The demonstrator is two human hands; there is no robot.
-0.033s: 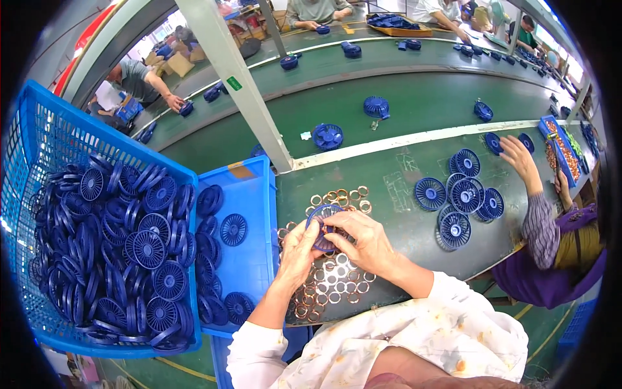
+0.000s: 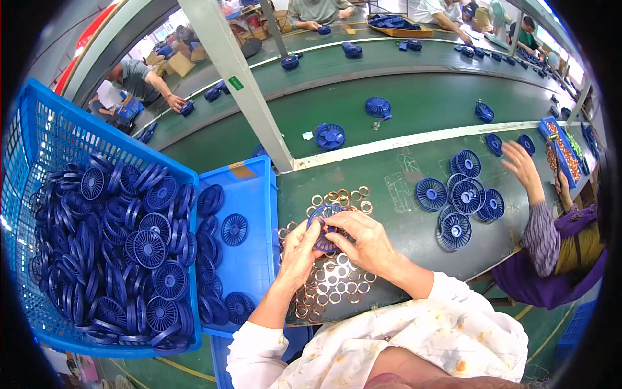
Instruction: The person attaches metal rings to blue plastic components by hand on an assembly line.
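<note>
Grille [image 2: 323, 212], pinched in 2 curled hands [image 2: 364, 241]

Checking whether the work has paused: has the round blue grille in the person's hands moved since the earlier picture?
No: judged against the pale post, the blue grille shows no clear shift either way.

Rings [image 2: 335, 280] cover the left end of the counter [image 2: 395, 246], reaching toward its near edge. Over them, the person's left hand [image 2: 299, 251] and right hand [image 2: 363, 240] hold a grille [image 2: 323, 212]. Beside the counter's left edge is a tray [image 2: 254, 196] with loose grilles in it; left of that, a basket [image 2: 71, 133] heaped with more. A cluster of grilles [image 2: 431, 194] lies right of the hands. A rail [image 2: 414, 137] follows the far edge; behind it, fan heads [image 2: 330, 137] sit on a belt [image 2: 427, 104]. A parts box [image 2: 548, 121] lies toward the right end.
</note>
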